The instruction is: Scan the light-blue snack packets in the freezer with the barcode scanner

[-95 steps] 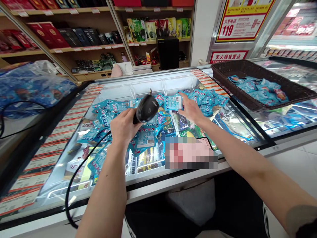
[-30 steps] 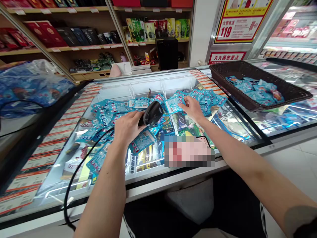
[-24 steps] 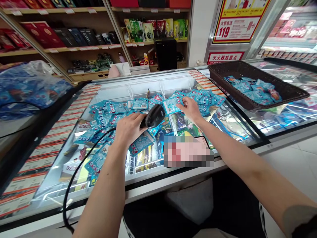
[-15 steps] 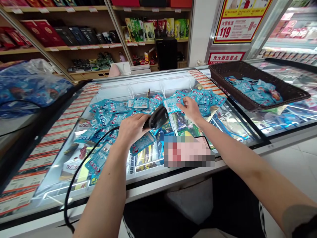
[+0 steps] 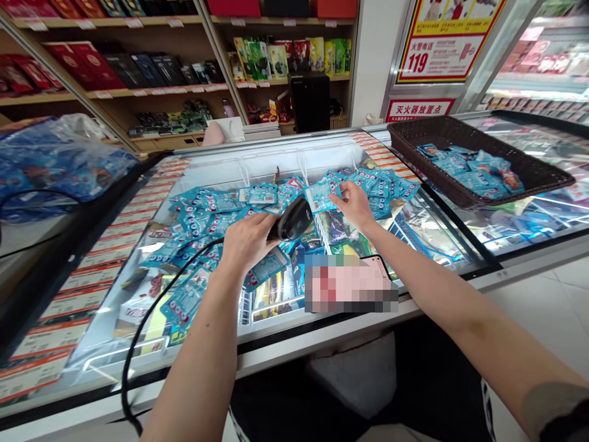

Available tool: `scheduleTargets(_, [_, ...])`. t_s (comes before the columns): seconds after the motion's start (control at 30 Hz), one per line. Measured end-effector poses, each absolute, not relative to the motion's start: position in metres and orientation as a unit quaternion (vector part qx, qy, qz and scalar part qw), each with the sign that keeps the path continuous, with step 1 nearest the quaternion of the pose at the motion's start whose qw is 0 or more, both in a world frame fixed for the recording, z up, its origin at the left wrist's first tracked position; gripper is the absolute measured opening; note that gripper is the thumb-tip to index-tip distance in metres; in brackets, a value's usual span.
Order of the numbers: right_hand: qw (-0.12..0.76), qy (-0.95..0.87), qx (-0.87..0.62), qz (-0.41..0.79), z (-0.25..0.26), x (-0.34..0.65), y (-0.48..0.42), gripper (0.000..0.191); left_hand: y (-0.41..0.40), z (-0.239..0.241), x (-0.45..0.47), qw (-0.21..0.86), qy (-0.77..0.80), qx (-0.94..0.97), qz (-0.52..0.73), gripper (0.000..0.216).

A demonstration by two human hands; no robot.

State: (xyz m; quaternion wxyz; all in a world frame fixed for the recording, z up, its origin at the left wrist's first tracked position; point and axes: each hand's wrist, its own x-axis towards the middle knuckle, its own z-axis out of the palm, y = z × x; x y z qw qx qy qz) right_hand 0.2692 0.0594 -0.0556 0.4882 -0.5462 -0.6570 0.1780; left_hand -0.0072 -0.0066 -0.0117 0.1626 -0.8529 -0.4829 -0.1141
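Left hand (image 5: 248, 242) wrapped round black corded scanner (image 5: 296, 220); right hand (image 5: 355, 205) pinching flat light-blue sachet (image 5: 318, 196) by its right end. Sachet between hands, near scanner head, back from near edge of white glass-topped freezer (image 5: 276, 352).

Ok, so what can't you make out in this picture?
All in the head view:
Black scanner: its handle is mostly hidden by the left hand.
Blue packet: one end is covered by the right hand; its fine print is too small.
Phone: its screen is mostly masked by pixelation.
Plastic bag: cut off by the left edge.
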Motion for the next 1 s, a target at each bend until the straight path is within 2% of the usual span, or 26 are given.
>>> scheduleTargets(0.17, [0.399,-0.685,-0.610,-0.002,-0.041,0.268,0.042,0.048,-0.006,-0.011,-0.019,0.189,-0.531,-0.815,-0.138,0.035])
scheduleTargets(0.23, [0.356,-0.714,-0.600,-0.061,-0.036,0.264,0.036,0.049,-0.006,-0.011,-0.024,0.189,-0.552,-0.799,-0.148,0.036])
scheduleTargets(0.33, [0.263,-0.796,-0.540,-0.081,-0.033,0.259,0.033,0.045,-0.006,-0.011,-0.030,0.185,-0.579,-0.778,-0.161,0.037])
scheduleTargets(0.47, [0.168,-0.843,-0.507,-0.067,-0.036,0.258,0.040,0.049,-0.005,-0.003,-0.039,0.187,-0.612,-0.751,-0.159,0.038])
scheduleTargets(0.73, [0.137,-0.824,-0.545,-0.072,-0.032,0.269,0.052,0.051,0.000,0.017,-0.070,0.189,-0.671,-0.696,-0.173,0.042])
scheduleTargets(1.0, [0.114,-0.815,-0.563,-0.081,-0.026,0.269,0.051,0.048,-0.003,-0.002,-0.091,0.189,-0.691,-0.676,-0.171,0.043])
